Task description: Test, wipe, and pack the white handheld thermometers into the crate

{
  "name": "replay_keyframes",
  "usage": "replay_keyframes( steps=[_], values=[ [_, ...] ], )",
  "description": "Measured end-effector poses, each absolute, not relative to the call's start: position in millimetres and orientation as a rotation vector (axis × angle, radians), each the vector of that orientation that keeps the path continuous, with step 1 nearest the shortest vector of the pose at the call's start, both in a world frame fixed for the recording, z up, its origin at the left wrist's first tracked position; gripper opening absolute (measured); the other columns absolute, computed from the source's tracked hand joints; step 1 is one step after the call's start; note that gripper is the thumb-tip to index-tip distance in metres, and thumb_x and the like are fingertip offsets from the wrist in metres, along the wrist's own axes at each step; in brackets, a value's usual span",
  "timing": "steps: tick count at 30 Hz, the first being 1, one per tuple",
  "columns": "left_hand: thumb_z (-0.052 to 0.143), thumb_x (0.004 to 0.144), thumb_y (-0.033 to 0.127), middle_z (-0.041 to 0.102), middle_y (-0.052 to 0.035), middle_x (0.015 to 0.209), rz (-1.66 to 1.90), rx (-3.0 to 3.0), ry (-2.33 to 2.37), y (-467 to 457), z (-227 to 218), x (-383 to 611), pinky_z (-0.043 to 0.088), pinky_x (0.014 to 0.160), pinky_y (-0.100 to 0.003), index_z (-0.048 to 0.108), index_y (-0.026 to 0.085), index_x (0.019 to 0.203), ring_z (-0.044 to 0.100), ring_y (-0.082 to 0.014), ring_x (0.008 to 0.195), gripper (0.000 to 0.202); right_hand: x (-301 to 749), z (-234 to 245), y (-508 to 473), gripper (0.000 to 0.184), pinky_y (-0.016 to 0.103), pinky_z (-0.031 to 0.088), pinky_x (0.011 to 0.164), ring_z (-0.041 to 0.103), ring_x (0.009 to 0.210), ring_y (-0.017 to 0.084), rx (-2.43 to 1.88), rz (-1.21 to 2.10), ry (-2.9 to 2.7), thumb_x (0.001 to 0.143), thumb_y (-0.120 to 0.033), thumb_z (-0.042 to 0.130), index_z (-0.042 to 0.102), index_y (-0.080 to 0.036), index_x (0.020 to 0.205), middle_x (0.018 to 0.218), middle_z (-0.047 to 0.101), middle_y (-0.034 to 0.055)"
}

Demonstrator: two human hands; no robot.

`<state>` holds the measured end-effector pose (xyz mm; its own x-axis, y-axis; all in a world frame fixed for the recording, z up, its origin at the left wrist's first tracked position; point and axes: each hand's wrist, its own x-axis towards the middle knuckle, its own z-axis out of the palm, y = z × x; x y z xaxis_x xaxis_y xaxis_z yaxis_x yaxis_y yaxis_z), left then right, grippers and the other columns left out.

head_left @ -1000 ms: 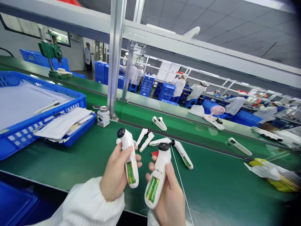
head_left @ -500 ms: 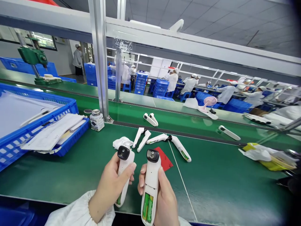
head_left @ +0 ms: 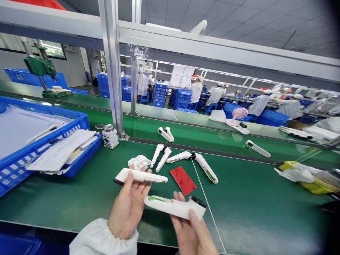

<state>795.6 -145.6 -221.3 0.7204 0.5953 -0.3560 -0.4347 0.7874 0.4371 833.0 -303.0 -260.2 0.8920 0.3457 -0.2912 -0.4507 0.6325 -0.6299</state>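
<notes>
Over the green bench, my left hand [head_left: 130,209] holds a white infrared thermometer [head_left: 142,176] sideways between thumb and fingers, its black head to the left. Below it and to the right, my right hand [head_left: 186,226] grips a second white thermometer [head_left: 177,207], black head to the right, with green batteries showing in its open handle. Beyond my hands lie several more such thermometers [head_left: 205,168], some with batteries showing. A red rectangular card [head_left: 183,180] lies beside them, and a crumpled white cloth or tissue [head_left: 139,162] sits behind my left hand.
Blue baskets [head_left: 82,159] with papers stand at left, beside a small white tin [head_left: 110,137]. A metal post [head_left: 113,71] rises behind it. More thermometers [head_left: 257,148] lie on the green belt. A yellow bin [head_left: 302,180] stands at right; people work far behind.
Both thermometers have swung from upright to nearly level, their heads now pointing outward in opposite directions. My left fingers have opened more beneath the left one. The red card is more fully visible.
</notes>
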Motion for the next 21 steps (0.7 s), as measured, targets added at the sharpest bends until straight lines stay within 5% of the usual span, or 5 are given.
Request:
replay_keyframes(
  steps=[4,8,12,15,21],
  values=[
    [0.05,0.094,0.03,0.058,-0.0099,0.131,0.509,0.334,0.546,-168.2,-229.6,797.4,0.053,0.095,-0.043,0.05,0.03,0.13,0.057,-0.0261,0.119,0.037,811.8,-265.4,-267.2,0.022,0.045,0.045,0.106,0.059,0.117,0.021,-0.628,0.436,0.18,0.083,-0.024,0.067,0.065,-0.023,0.105,0.111,0.071,0.005],
    [0.054,0.092,0.034,0.057,-0.0074,0.133,0.482,0.393,0.574,-175.7,-231.4,796.6,0.055,0.091,-0.04,0.053,0.033,0.128,0.057,-0.0244,0.12,0.036,802.3,-260.6,-256.2,0.034,0.046,0.043,0.105,0.06,0.116,0.023,-0.623,0.448,0.118,0.081,-0.031,0.069,0.06,-0.025,0.114,0.118,0.067,0.0054],
    [0.05,0.094,0.03,0.061,-0.0094,0.128,0.5,0.518,0.621,-177.9,-228.9,801.5,0.057,0.088,-0.033,0.054,0.028,0.127,0.058,-0.0221,0.117,0.033,814.5,-247.3,-285.3,0.068,0.053,0.034,0.109,0.05,0.126,0.027,-1.11,0.145,-0.025,0.073,-0.032,0.075,0.045,-0.027,0.134,0.133,0.056,0.0089],
    [0.054,0.092,0.029,0.061,-0.0078,0.128,0.414,0.654,0.602,-188.9,-223.2,810.2,0.055,0.09,-0.031,0.048,0.029,0.132,0.057,-0.0208,0.118,0.04,830.9,-237.3,-314.9,0.075,0.055,0.022,0.115,0.038,0.134,0.033,-1.62,-0.071,-0.357,0.063,-0.022,0.08,0.053,-0.031,0.132,0.141,0.049,0.0045],
    [0.075,0.075,0.028,0.063,-0.0081,0.125,0.14,1.145,0.41,-237.2,-208.0,827.8,0.05,0.094,-0.028,0.063,0.022,0.117,0.058,-0.0247,0.116,0.044,847.2,-254.7,-344.7,0.064,0.049,0.051,0.083,0.061,0.104,0.032,-2.015,-0.221,-0.602,0.081,-0.017,0.058,0.041,-0.03,0.141,0.128,0.059,0.0095]
  ],
)
